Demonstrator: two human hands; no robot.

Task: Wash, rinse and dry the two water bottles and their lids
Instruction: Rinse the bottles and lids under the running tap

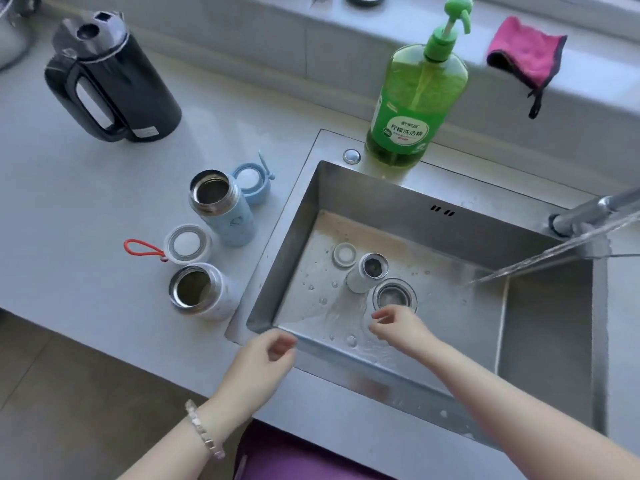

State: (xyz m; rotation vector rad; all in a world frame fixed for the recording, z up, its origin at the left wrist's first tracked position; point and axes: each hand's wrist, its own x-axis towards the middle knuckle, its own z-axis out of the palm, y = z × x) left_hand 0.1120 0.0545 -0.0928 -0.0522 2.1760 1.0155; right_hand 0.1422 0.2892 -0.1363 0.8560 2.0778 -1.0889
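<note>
A light blue bottle point(225, 211) stands open on the counter left of the sink, with its blue lid point(250, 181) upside down behind it. Nearer me, a white bottle point(202, 292) stands open beside a white lid with a red loop point(187, 244). Inside the steel sink point(433, 202) a small white bottle point(363, 277) stands by the drain point(394, 296), and a white lid point(344, 254) lies left of it. My left hand point(263, 355) hovers over the sink's front edge, loosely curled and holding nothing. My right hand point(398, 327) is down in the basin just in front of the drain, also holding nothing.
The faucet point(588, 211) at the right sends a stream of water point(540, 259) slanting into the basin. A green dish soap pump bottle point(415, 102) stands on the sink's back rim. A black kettle point(110, 81) sits at the back left, and a pink cloth point(526, 53) hangs on the ledge.
</note>
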